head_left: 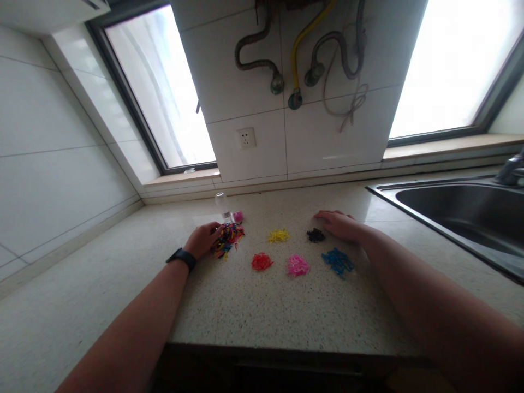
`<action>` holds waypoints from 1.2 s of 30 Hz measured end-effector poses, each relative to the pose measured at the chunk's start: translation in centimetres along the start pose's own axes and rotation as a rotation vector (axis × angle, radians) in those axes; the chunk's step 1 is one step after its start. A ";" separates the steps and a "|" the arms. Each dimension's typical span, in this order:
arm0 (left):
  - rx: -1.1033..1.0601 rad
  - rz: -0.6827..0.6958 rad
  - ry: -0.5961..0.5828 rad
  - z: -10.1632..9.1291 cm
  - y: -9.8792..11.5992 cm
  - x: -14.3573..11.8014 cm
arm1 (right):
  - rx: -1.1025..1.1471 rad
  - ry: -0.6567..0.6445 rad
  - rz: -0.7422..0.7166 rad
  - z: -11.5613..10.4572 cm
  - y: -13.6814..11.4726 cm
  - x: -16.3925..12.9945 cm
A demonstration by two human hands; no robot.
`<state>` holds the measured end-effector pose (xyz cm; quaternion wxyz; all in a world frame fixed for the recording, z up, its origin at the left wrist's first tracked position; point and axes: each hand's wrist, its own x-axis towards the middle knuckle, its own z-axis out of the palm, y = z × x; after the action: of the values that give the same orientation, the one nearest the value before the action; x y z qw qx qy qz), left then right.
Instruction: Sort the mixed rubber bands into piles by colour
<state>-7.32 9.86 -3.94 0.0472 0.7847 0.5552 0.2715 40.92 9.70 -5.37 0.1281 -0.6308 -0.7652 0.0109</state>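
Observation:
On the speckled countertop (262, 305) lies a mixed pile of many-coloured small bands (227, 239). My left hand (202, 238), with a black wristband, rests at the pile's left edge with fingers curled on it. Sorted little heaps lie to the right: yellow (278, 236), black (315, 235), red (261, 261), pink (297, 265), blue (338, 260). My right hand (339, 224) lies flat on the counter, fingers beside the black heap. A small clear bottle (221, 205) and a pink cap (238, 216) stand just behind the mixed pile.
A steel sink (462, 213) with a tap (511, 170) fills the right side. A tiled wall with a socket (246, 138) and hanging hoses (295, 60) rises behind. Windows flank it. The counter's front edge (286, 346) is close to me.

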 end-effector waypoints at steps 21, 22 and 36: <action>0.075 0.024 -0.006 -0.1 -0.1 -0.2 | 0.008 -0.015 0.001 0.0 0.0 0.0; 0.075 0.024 -0.002 -0.1 -0.1 -0.2 | 0.008 -0.011 0.000 0.0 0.0 0.0; -0.053 0.038 0.123 -0.7 1.5 0.3 | 0.010 -0.016 0.008 0.1 0.1 0.2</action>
<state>-6.33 9.40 -2.73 0.0287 0.7753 0.5347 0.3348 40.99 9.92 -5.48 0.1251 -0.6330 -0.7637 0.0203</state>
